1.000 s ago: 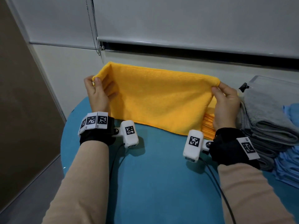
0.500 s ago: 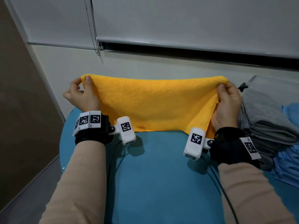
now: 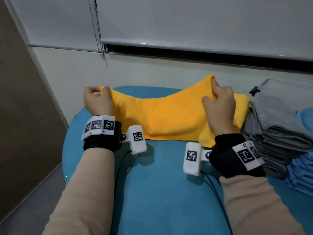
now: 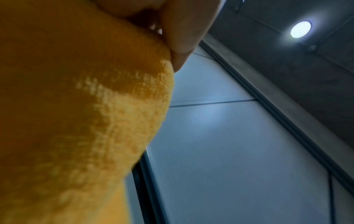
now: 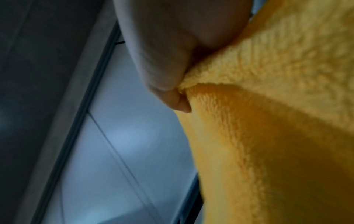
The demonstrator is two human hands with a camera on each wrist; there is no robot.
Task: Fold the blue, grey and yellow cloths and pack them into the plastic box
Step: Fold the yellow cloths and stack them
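A yellow cloth [image 3: 169, 114] stretches between my two hands over the far part of the round blue table [image 3: 160, 192]. My left hand [image 3: 98, 100] pinches its left top corner, low near the table. Higher up, my right hand [image 3: 218, 102] pinches the right top corner. The cloth sags in the middle and its lower part lies on the table. Up close, the left wrist view shows the yellow cloth [image 4: 86, 121] under my thumb; the right wrist view shows the cloth [image 5: 268, 121] pinched at its edge. A clear plastic box [image 3: 277, 87] stands at the far right behind the stacks.
Folded grey cloths [image 3: 274, 126] are stacked at the right, with blue cloths [image 3: 303, 170] beside them at the frame's edge. More yellow cloth [image 3: 240, 112] lies under my right hand. A wall and a window blind with a hanging chain [image 3: 96, 31] stand behind the table.
Both hands have come down and forward with the cloth, from held up in the air to draped onto the table. The left corner is now lower than the right.
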